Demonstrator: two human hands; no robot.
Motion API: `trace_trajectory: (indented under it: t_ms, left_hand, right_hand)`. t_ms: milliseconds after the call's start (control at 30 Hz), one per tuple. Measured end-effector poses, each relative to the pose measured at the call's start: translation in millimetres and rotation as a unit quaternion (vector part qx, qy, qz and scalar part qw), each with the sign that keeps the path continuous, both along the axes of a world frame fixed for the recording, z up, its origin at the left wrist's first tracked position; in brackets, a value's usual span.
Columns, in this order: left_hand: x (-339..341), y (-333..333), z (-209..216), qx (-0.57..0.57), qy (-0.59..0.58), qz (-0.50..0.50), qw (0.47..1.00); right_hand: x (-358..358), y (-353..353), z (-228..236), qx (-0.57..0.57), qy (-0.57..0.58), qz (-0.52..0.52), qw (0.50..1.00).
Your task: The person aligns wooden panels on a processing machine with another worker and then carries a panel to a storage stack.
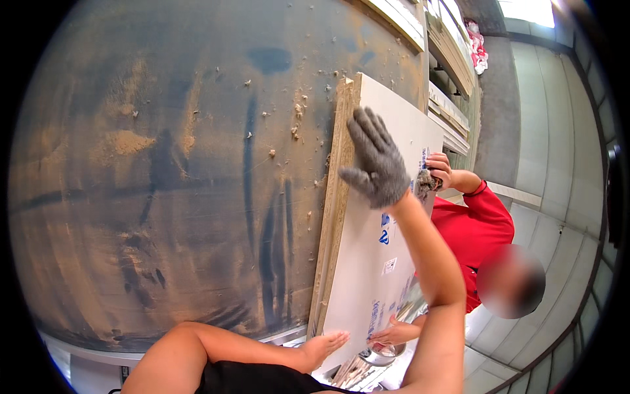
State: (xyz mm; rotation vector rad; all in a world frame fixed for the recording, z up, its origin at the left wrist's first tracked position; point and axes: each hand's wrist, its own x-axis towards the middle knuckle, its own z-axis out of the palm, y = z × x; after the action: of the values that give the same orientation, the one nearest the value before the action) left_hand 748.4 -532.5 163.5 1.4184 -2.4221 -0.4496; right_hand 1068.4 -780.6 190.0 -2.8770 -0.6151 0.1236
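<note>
On the dust-streaked surface (197, 217), the stacked white-faced particleboard panels (359, 276) lie beneath your gloved right hand (379, 164), thumb spread from extended fingers (369, 126), and your bare left hand (320, 349), fingers straight and close together over the near end.

Workshop, with sawdust (131, 142) and stacked boards (357, 269)

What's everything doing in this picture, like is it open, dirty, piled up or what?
Right hand, gloved, open
Left hand, bare, open
White-faced particleboards, stacked
Sticker, stuck on
Dark tabletop, dusty, streaked
Debris bits, scattered
Co-worker's lower hand, bare, open
</note>
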Motion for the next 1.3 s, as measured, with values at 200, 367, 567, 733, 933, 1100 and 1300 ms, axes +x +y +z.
trace_trajectory:
  t_ms: [200, 367, 567, 733, 933, 1100, 1300]
  left_hand:
    - [-15.8, 11.4, 7.0, -0.030, 0.004, 0.030, 0.999]
    - [-10.8, 5.9, 5.6, -0.012, 0.014, 0.013, 1.000]
    - [-16.9, 1.9, 4.7, -0.012, -0.057, 0.020, 0.998]
    - [-22.0, 18.0, 4.4, -0.029, -0.069, 0.009, 0.997]
    - [-8.0, 9.1, 11.4, 0.049, 0.000, -0.016, 0.999]
    - [60.6, 12.2, 48.4, 0.136, 0.181, -0.131, 0.965]
    - [133.3, 15.0, 101.4, 0.157, 0.464, -0.261, 0.832]
  right_hand:
    - [104.4, -13.4, 46.4, -0.542, 0.083, 0.037, 0.835]
    - [132.3, -0.8, 47.1, -0.349, -0.159, 0.279, 0.880]
    - [56.2, 23.9, 50.2, -0.230, 0.186, 0.264, 0.918]
    - [195.1, -89.0, 99.5, -0.566, 0.168, -0.069, 0.804]
    - [106.5, -21.2, 46.1, -0.227, 0.063, -0.214, 0.948]
    - [-30.0, -36.8, -9.2, -0.161, -0.082, -0.364, 0.914]
    - [-345.6, 157.2, 17.1, -0.080, 0.077, -0.429, 0.896]
